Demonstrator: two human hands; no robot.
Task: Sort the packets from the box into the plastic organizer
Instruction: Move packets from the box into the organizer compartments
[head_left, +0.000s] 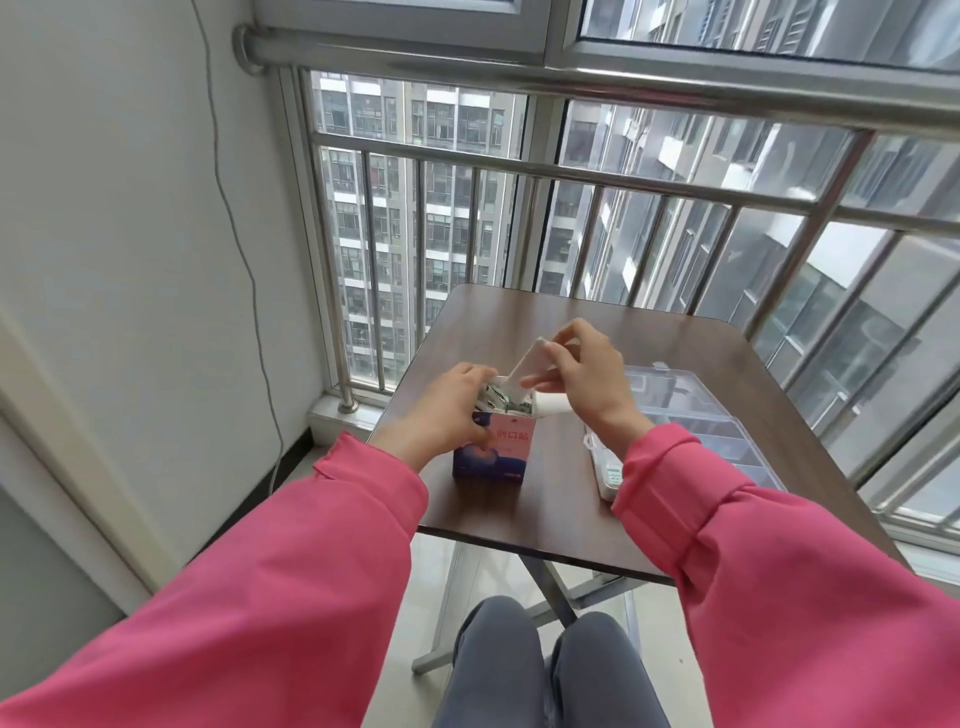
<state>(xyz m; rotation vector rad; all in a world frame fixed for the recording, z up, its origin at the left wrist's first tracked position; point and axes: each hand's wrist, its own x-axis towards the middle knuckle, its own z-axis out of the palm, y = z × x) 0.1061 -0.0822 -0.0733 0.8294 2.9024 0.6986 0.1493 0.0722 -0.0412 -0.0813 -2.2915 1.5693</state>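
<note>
The box (491, 449) stands open on the worktop (561, 499), packets (501, 401) crammed inside. The left hand (441, 415) grips its side; the right hand (582, 379) pinches its raised lid flap (530, 366). Just right lies the clear plastic organizer (691, 421), compartments visible.

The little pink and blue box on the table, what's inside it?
The open box shows green-and-white packets crammed at its top. How many lie deeper is hidden by its walls and the left hand gripping it.
</note>
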